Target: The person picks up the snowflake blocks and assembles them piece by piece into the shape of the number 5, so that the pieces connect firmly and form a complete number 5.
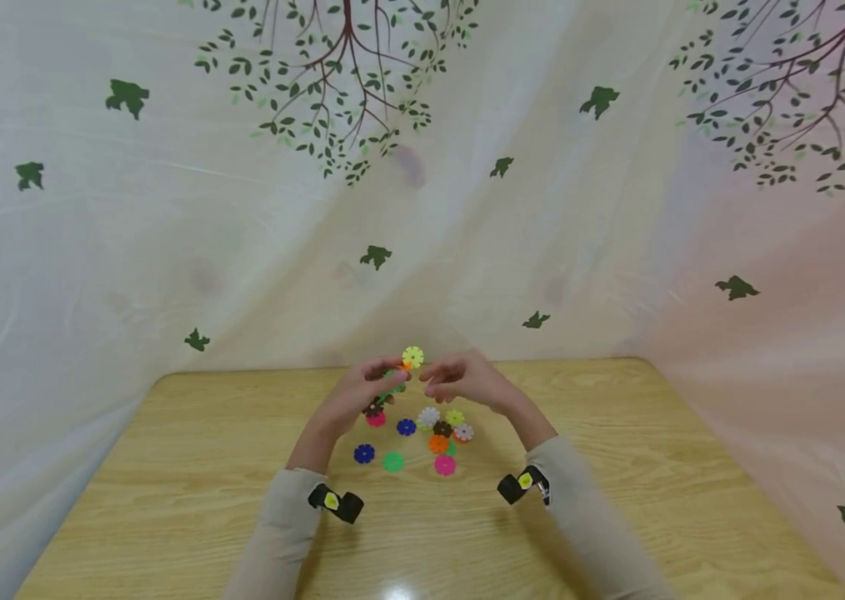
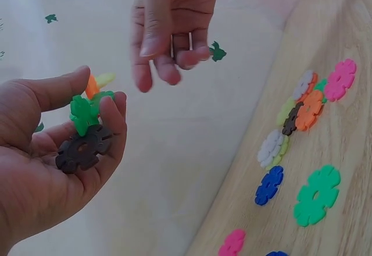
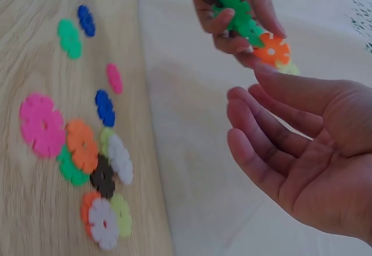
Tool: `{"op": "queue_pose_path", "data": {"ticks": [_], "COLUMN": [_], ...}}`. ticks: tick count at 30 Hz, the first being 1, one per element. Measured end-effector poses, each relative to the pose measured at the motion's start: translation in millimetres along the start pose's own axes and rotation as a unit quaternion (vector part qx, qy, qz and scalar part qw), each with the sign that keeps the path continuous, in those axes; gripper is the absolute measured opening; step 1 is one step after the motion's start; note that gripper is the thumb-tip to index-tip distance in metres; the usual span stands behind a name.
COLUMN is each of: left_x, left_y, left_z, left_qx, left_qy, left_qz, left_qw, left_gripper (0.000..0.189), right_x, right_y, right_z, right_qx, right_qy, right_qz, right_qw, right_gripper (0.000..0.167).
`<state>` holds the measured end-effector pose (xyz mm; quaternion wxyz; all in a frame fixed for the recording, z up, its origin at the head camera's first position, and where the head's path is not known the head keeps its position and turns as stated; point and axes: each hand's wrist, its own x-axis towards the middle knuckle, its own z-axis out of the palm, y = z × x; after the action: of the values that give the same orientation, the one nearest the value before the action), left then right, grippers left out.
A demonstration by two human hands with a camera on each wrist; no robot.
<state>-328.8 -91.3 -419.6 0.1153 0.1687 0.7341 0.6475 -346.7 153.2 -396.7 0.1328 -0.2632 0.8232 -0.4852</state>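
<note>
My left hand (image 1: 355,393) holds up a chain of notched plastic discs joined at their slots. In the left wrist view a dark brown disc (image 2: 84,149) lies against its fingers, with green discs (image 2: 85,114) above it under the thumb. An orange disc (image 3: 272,49) and a yellow disc (image 1: 412,357) form the far end of the chain. My right hand (image 1: 470,379) is close beside that end, its fingers loosely bent and nothing between them.
Loose discs lie on the wooden table (image 1: 205,483) below the hands: blue (image 1: 364,453), green (image 1: 393,462) and pink (image 1: 445,465) ones, and an overlapping cluster with orange (image 1: 439,444) and white (image 1: 428,416) ones. A printed cloth (image 1: 280,250) hangs behind the table.
</note>
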Motion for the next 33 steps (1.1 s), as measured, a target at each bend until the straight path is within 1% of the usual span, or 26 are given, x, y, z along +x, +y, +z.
{"op": "queue_pose_path", "data": {"ticks": [4,9,12,15,19,21,25,33], "left_x": [-0.3,-1.1,-1.0,-1.3,-2.7,-2.6,-1.8,-1.4], "left_y": [2.1,4.4,4.8,4.7,5.7,6.1,5.6,4.9], "left_z": [-3.3,-6.4,-7.6,-8.5,-8.6,-8.2,-7.7,-6.9], "left_qx": [-0.009,-0.014,-0.017,-0.024,-0.034,-0.038,-0.040,-0.046], "left_qy": [0.007,0.014,0.015,0.015,0.018,0.020,0.021,0.019], "left_qz": [0.007,0.012,0.017,0.023,0.020,0.017,0.015,0.015], "left_qw": [0.9999,0.9997,0.9996,0.9994,0.9990,0.9989,0.9989,0.9987], "left_gripper": [0.050,0.048,0.046,0.046,0.047,0.047,0.046,0.047], "right_x": [-0.7,-2.3,-4.5,-8.2,-14.3,-17.3,-21.8,-26.8], "right_y": [1,7,13,20,28,32,38,47], "right_z": [-4,-3,0,4,9,11,16,20], "right_qx": [-0.044,-0.082,-0.084,-0.097,-0.130,-0.136,-0.134,-0.130], "right_qy": [-0.073,-0.137,-0.170,-0.188,-0.198,-0.201,-0.205,-0.208], "right_qz": [0.002,-0.001,0.000,-0.007,-0.026,-0.034,-0.038,-0.033], "right_qw": [0.9964,0.9872,0.9818,0.9774,0.9713,0.9694,0.9688,0.9689], "right_gripper": [0.025,0.028,0.026,0.024,0.023,0.023,0.023,0.025]}}
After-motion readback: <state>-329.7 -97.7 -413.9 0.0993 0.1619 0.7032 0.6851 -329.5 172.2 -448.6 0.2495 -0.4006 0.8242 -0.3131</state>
